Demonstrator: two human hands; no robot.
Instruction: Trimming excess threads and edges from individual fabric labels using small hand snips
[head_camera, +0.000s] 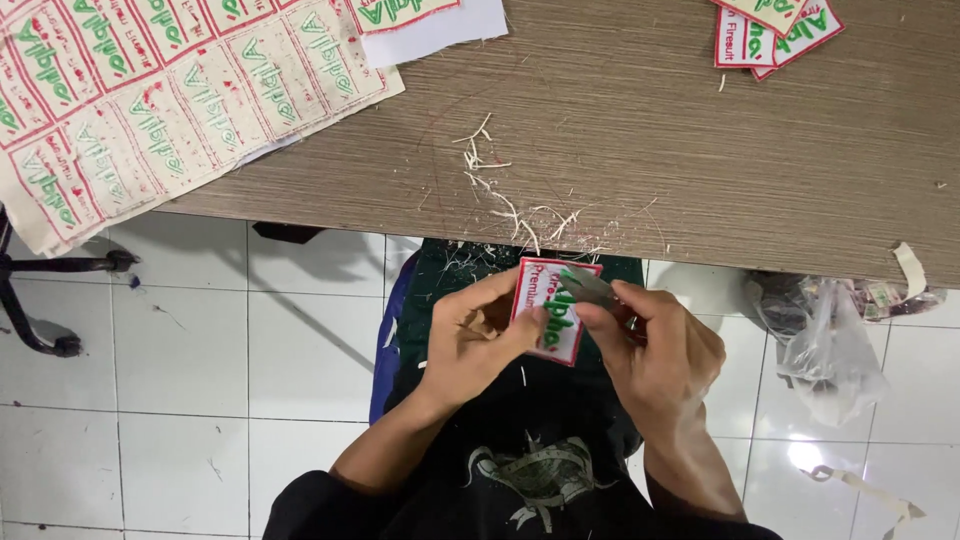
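Observation:
My left hand (480, 335) pinches a small rectangular embroidered patch (549, 308), cream with a red border and green lettering, held over my lap just below the table edge. My right hand (655, 345) is closed on a small metal cutting tool (590, 286) whose grey tip lies against the patch's upper right corner. Both hands touch the patch.
A wood-grain table (640, 130) spans the top. A large uncut sheet of similar patches (150, 100) lies at its left, a few cut patches (775, 30) at top right. Thread trimmings (500, 190) litter the middle. A clear plastic bag (830, 350) hangs at right. White tiled floor below.

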